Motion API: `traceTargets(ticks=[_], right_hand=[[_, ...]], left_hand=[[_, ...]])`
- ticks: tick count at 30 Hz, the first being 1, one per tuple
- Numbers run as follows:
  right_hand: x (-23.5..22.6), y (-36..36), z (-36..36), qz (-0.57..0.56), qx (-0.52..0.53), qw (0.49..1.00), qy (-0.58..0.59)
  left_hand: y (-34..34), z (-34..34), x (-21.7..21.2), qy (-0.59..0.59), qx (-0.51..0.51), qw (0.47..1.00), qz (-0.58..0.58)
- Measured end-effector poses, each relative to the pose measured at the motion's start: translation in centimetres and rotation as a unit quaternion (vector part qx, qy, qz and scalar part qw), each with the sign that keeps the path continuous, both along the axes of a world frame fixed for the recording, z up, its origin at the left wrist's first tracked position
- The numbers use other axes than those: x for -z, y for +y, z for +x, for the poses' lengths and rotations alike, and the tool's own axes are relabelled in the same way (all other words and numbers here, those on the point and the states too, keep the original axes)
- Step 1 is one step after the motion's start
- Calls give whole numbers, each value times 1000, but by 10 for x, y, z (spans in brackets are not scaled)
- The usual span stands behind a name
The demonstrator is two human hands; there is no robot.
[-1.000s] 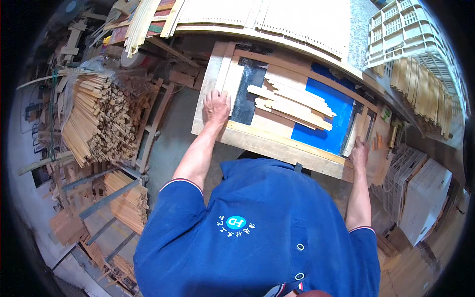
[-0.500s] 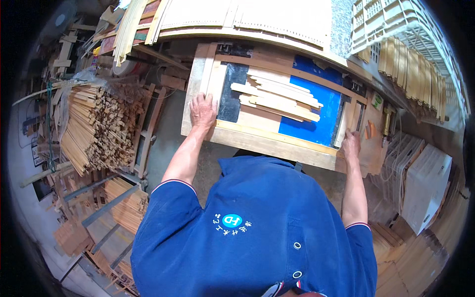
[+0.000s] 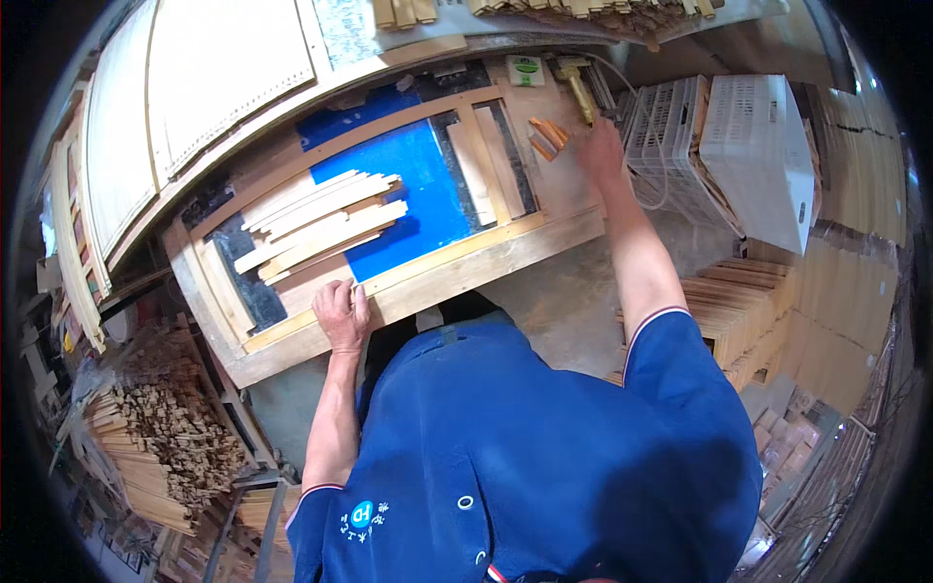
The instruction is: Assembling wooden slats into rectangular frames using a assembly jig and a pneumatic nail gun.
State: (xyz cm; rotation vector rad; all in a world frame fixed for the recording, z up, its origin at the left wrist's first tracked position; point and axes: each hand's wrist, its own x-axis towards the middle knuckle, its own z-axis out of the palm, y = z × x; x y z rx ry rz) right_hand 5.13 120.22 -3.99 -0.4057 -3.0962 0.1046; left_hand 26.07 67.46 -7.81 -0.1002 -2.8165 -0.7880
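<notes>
My left hand (image 3: 342, 315) rests at the near edge of a wooden work board (image 3: 466, 272), fingers curled in; I cannot make out whether anything is in them. Beyond it, a loose pile of pale wooden strips (image 3: 321, 219) lies across a blue panel (image 3: 428, 185) inside a wooden frame. My right hand (image 3: 601, 151) reaches to the board's far right end, against the near end of a brass-coloured air nailer (image 3: 580, 94). Its fingers are blurred and partly hidden, so their grip does not show. Several orange-brown nail strips (image 3: 549, 138) lie left of that hand.
A green-and-white packet (image 3: 525, 71) lies beside the nailer. A pale hose (image 3: 666, 185) loops down on the right by white plastic crates (image 3: 748, 146). Pale panels (image 3: 228, 78) lie on the table behind. Stacked wooden strips (image 3: 170, 447) fill the lower left.
The view has turned right. My right hand has left the frame's right end and reached out to the nailer. My left hand has moved from the left end to the near edge.
</notes>
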Motion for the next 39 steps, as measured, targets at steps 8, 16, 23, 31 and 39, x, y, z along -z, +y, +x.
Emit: traceTargets(ticks=[8, 16, 23, 31, 39], right_hand=[[24, 42, -114, -72, -6, 992, -106], [-40, 49, -119, -210, 20, 970, -123], [-96, -73, -97, -470, -108, 840, -248], [-69, -102, -118, -314, -168, 892, -278], [-52, -104, -127, -256, -141, 903, -314]], left_hand=[[50, -7, 5, -31, -30, 995, -89], [52, -8, 0, -40, -49, 993, -102], [52, -11, 2, -52, -64, 990, -112], [51, -10, 1, -41, -67, 992, -101], [49, -8, 2, -32, -74, 992, -93]])
